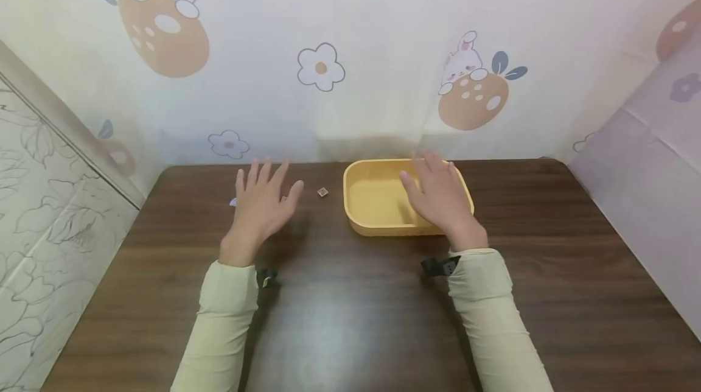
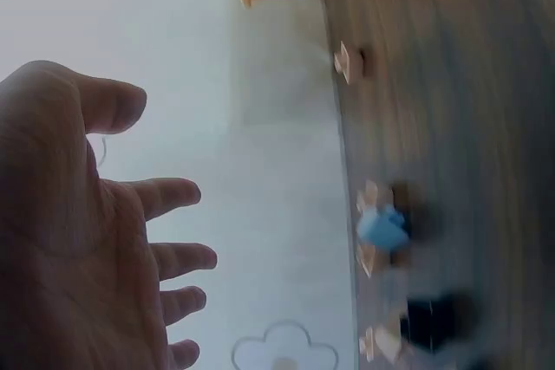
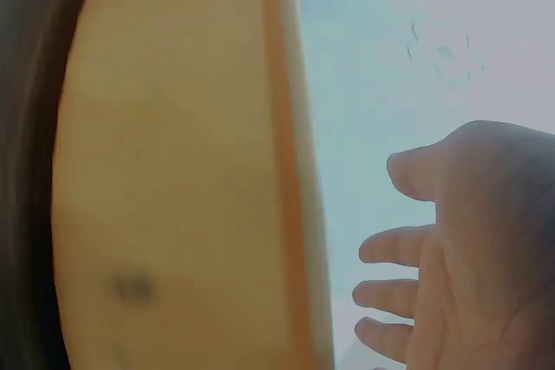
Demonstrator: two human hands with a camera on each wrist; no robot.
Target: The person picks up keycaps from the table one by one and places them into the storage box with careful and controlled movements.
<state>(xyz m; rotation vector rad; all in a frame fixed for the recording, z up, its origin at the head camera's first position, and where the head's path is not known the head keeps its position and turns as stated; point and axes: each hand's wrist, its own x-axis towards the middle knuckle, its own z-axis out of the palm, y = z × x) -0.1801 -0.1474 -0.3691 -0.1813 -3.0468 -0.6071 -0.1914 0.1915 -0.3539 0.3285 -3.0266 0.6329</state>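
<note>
My left hand (image 1: 261, 203), its fingers straight and spread, is held above the back left part of the table with nothing in its grasp. Past its thumb lies a small pinkish-brown piece (image 1: 322, 192). The hand covers most of the other small pieces in the head view. In the left wrist view a light blue piece (image 2: 382, 228) and a black piece (image 2: 429, 322) show beside further pale brown ones, all blurred. Spread over the right side of a yellow rectangular bin (image 1: 375, 197), my right hand (image 1: 440, 200) holds nothing, and its palm shows bare in the right wrist view.
Dark wood-grain table (image 1: 339, 331) reaches back to a pale wall covering (image 1: 383, 75) printed with rabbits and flowers. A patterned panel (image 1: 49, 246) borders the table on the left. Dark wrist devices (image 1: 440, 266) sit at both cuffs.
</note>
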